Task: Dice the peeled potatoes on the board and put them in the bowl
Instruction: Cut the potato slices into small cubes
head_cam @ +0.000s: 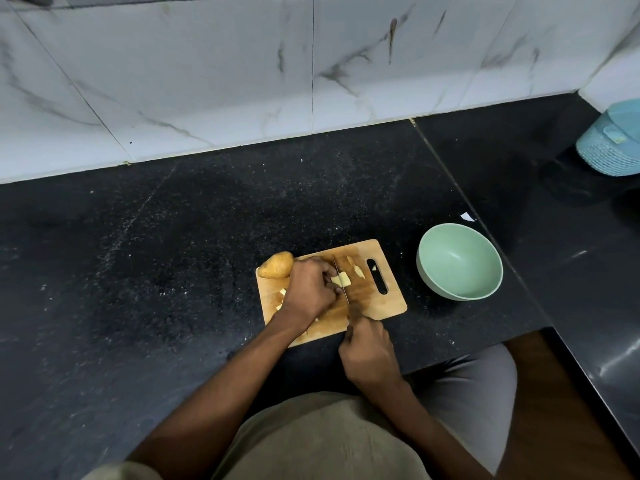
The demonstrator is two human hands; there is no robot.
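A wooden cutting board [388,304] lies on the black counter. My left hand [310,289] curls over a pale peeled potato piece [341,279] and holds it down on the board. My right hand [369,351] grips the handle of a knife [341,278], whose blade stands across the piece just right of my left fingers. Small cut potato bits [358,270] lie near the board's handle slot, and others [281,298] show left of my left hand. A whole brown potato [276,265] rests at the board's far left corner. The green bowl [459,261] stands to the right, with nothing in it.
A light blue basket-like container [611,143] stands at the far right by the wall. A small white scrap [467,216] lies behind the bowl. The counter edge [485,342] runs just below the board, with the marble-tiled wall [311,64] behind.
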